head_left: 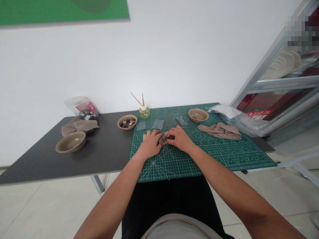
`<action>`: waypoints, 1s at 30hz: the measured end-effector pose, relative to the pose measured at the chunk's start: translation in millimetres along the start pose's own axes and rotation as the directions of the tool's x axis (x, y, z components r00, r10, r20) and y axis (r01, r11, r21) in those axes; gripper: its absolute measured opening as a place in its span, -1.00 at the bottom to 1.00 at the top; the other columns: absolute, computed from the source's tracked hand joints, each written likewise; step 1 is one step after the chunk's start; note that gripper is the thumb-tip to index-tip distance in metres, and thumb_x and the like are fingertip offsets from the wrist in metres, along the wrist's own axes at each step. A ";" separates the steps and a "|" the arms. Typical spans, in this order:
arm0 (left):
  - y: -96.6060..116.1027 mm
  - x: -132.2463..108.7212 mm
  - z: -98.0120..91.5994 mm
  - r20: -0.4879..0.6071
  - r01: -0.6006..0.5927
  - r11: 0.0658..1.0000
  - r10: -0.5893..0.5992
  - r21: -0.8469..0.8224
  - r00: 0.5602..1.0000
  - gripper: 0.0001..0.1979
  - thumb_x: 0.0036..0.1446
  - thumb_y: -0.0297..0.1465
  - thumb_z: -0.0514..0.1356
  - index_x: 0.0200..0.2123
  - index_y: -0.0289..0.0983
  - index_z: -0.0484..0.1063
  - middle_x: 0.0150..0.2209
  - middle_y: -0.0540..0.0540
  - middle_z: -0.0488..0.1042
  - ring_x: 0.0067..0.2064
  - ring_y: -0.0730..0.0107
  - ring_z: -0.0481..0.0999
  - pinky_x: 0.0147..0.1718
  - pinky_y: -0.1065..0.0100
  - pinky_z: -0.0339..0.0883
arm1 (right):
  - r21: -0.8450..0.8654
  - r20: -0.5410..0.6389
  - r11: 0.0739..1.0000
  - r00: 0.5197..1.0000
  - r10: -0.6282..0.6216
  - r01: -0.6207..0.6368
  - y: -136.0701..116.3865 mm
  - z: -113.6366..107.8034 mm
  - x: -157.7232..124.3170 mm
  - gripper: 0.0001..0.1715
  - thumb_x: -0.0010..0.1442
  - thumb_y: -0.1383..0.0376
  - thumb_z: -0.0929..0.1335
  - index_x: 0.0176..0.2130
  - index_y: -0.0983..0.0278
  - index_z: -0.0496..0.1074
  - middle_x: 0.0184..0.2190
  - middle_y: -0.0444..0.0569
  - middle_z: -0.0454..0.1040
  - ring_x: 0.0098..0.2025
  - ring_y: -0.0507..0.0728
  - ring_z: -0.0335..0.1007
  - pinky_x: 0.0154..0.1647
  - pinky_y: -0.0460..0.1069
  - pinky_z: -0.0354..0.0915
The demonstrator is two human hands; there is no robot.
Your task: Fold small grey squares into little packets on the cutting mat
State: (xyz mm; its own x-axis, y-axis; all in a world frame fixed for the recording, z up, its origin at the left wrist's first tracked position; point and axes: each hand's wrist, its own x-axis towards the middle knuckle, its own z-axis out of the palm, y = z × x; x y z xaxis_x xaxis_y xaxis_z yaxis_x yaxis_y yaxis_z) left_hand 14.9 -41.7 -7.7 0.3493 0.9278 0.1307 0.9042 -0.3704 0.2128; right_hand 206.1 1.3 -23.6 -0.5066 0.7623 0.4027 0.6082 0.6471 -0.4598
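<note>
Head view: green cutting mat [224,156] tops dark table [74,156].

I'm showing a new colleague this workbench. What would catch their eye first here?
First, the two hands meeting mid-mat: the left hand and right hand pinch a small grey fabric piece between them on the green cutting mat. Next, the bowl of dark bits just off the mat's far left corner, beside a reed diffuser. A tan cloth lies on the mat to the right.
</note>
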 end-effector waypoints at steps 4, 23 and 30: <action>0.9 0.0 -0.7 0.007 0.007 1.000 -0.007 -0.006 1.000 -0.59 0.24 -0.23 0.06 0.14 -0.12 0.35 0.12 -0.13 0.36 0.01 0.07 0.26 -0.07 0.07 0.16 | 0.018 0.039 0.999 0.998 -0.051 0.050 -0.2 0.7 2.5 -0.94 0.16 0.32 0.44 -0.38 0.22 0.51 -0.29 -0.08 0.57 -0.24 0.13 0.28 -0.10 0.07 0.16; 1.0 -1.1 1.8 -0.014 0.002 1.000 -0.002 0.002 1.000 -0.59 0.23 -0.25 0.08 0.14 -0.12 0.34 0.12 -0.12 0.36 0.03 0.08 0.27 -0.07 0.08 0.17 | 0.066 0.087 0.990 0.988 -0.128 0.122 -3.4 0.1 3.1 -0.91 0.13 0.35 0.45 -0.41 0.22 0.47 -0.32 -0.12 0.54 -0.26 0.10 0.30 -0.08 0.05 0.15; 0.8 -0.8 2.7 -0.030 -0.007 1.000 0.008 0.010 1.000 -0.58 0.24 -0.23 0.08 0.15 -0.12 0.35 0.11 -0.11 0.38 0.00 0.08 0.27 -0.09 0.07 0.19 | -0.009 0.010 1.000 1.000 0.012 -0.012 0.7 1.1 -0.7 -0.85 0.08 0.35 0.44 -0.47 0.22 0.40 -0.39 -0.08 0.43 -0.24 0.15 0.24 -0.14 0.05 0.17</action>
State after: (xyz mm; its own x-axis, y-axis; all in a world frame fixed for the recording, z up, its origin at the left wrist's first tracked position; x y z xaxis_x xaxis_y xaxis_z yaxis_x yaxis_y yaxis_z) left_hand 16.0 -42.7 -10.3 0.3487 0.9232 0.1613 0.9040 -0.3767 0.2021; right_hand 206.2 1.3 -25.1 -0.5051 0.7702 0.3895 0.6198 0.6377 -0.4574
